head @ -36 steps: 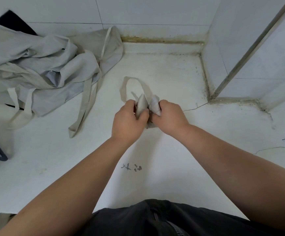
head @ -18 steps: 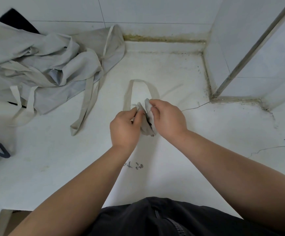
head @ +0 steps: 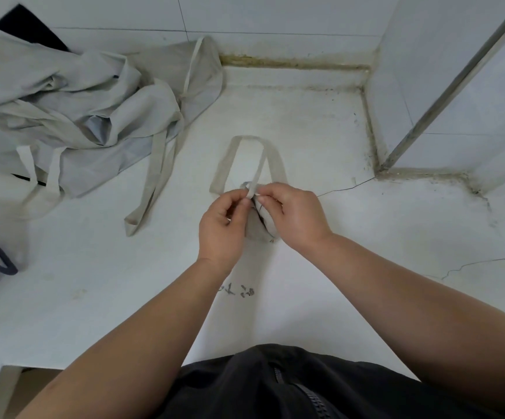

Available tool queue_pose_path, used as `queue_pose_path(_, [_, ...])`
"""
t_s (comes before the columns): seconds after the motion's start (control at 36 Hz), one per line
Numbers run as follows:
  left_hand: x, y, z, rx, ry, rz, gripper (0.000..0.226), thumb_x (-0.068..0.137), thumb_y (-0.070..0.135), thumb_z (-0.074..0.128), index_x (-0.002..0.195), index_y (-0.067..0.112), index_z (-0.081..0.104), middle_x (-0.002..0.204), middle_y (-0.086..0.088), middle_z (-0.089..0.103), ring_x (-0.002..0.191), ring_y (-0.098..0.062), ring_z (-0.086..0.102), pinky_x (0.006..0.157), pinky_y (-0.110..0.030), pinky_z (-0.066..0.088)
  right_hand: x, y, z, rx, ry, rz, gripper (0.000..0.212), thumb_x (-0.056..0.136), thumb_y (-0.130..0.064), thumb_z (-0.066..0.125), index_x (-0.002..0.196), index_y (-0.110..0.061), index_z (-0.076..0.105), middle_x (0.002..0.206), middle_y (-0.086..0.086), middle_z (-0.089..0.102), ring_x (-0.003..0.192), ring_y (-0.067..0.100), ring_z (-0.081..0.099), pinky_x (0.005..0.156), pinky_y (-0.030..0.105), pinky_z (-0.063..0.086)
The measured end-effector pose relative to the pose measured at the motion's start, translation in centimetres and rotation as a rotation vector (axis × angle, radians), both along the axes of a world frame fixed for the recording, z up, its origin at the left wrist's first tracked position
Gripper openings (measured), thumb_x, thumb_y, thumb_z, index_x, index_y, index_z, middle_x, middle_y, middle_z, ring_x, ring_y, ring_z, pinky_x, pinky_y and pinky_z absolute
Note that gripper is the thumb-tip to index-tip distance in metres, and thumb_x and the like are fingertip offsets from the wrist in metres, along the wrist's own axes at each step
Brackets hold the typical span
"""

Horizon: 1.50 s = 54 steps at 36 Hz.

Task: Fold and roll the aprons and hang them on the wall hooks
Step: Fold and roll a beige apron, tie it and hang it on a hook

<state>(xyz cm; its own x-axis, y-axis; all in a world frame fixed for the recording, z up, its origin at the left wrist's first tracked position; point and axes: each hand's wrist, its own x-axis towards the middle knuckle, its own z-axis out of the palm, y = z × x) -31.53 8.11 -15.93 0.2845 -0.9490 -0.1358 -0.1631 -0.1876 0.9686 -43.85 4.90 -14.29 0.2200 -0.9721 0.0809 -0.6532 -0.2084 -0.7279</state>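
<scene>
Right between the two hands sits the rolled apron [head: 257, 229], a small grey bundle low over the white counter [head: 350, 243]. The left hand [head: 222, 228] pinches the apron's strap [head: 228, 164] between thumb and fingertips at the bundle's top; the right hand [head: 295, 214] grips the bundle's upper edge with curled fingers. Just beyond the hands the strap lies looped on the counter. Well left of them, a loose pile of aprons [head: 79, 110] is heaped.

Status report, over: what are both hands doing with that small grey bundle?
Left hand pinches strap; right hand grips rolled apron. Apron not yet hung. Loose apron pile lies apart, left.
</scene>
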Motion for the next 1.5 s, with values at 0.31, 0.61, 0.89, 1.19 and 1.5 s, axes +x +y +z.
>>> queue_pose_path(0.31, [0.0,-0.4,0.6,0.037,0.28,-0.065,0.018,0.094,0.005,0.056,0.097,0.018,0.069,0.094,-0.003,0.07,0.089,-0.013,0.062,0.087,-0.027,0.05,0.4,-0.6,-0.1,0.408,-0.428,-0.15,0.018,0.095,-0.015,0.053,0.084,-0.02,0.065,0.079,-0.011,0.061,0.073,0.002,0.054,0.067,0.007,0.041])
queue_pose_path(0.61, [0.7,-1.1,0.7,0.078,0.245,-0.106,0.02,0.09,0.006,0.064,0.103,0.018,0.055,0.066,0.014,0.067,0.067,0.004,0.061,0.064,-0.009,0.045,0.1,-0.3,-0.2,0.527,-0.508,-0.13,0.013,0.095,-0.017,0.055,0.095,-0.016,0.068,0.101,0.007,0.067,0.093,0.013,0.059,0.09,0.027,0.046])
queue_pose_path(0.89, [0.8,-0.7,1.1,0.064,0.304,-0.126,0.012,0.092,0.003,0.059,0.085,0.013,0.061,0.062,0.004,0.064,0.058,-0.001,0.06,0.056,-0.009,0.043,-0.4,-0.8,1.0,0.561,-0.384,-0.009,0.015,0.097,-0.02,0.052,0.089,-0.017,0.065,0.091,-0.005,0.065,0.088,0.01,0.058,0.082,0.022,0.044])
queue_pose_path(1.19, [0.9,-0.9,0.4,0.028,0.202,-0.128,0.014,0.091,0.005,0.062,0.083,0.016,0.066,0.076,0.001,0.067,0.076,-0.014,0.063,0.074,-0.026,0.052,0.4,-1.1,0.5,0.263,-0.243,-0.141,0.008,0.089,-0.022,0.064,0.092,-0.015,0.062,0.087,0.004,0.068,0.079,0.015,0.06,0.075,0.022,0.046])
queue_pose_path(1.5, [1.0,-1.2,0.3,-0.004,0.181,-0.17,0.016,0.089,0.002,0.063,0.082,0.016,0.067,0.076,0.002,0.066,0.074,-0.009,0.058,0.071,-0.021,0.049,-0.1,-0.7,1.2,0.161,0.035,0.175,0.021,0.093,-0.006,0.05,0.088,0.006,0.066,0.081,0.022,0.056,0.078,0.029,0.052,0.068,0.032,0.038])
